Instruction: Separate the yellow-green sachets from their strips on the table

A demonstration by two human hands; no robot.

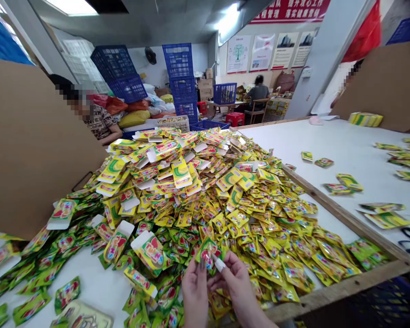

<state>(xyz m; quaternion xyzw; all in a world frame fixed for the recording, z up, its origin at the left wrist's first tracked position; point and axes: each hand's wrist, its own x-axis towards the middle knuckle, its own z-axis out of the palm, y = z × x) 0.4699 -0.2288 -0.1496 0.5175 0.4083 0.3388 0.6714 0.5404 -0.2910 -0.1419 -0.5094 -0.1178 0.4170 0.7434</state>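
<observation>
Left hand (194, 278) and right hand (235, 275) pinch one packet (207, 252), fingers (220, 264) closed from both sides, apparently steadying it. The rail (341, 212) seemingly contains the heap (266, 228).

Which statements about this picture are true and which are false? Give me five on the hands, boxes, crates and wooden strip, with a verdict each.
1. The left hand and right hand hold one green packet between them. True.
2. The white wrap is on the left hand. False: it is on the right hand.
3. Yellow boxes lie on top of the heap of packets. True.
4. The stacked crates behind the heap are red. False: they are blue.
5. A wooden strip runs to the right of the heap. True.
</observation>
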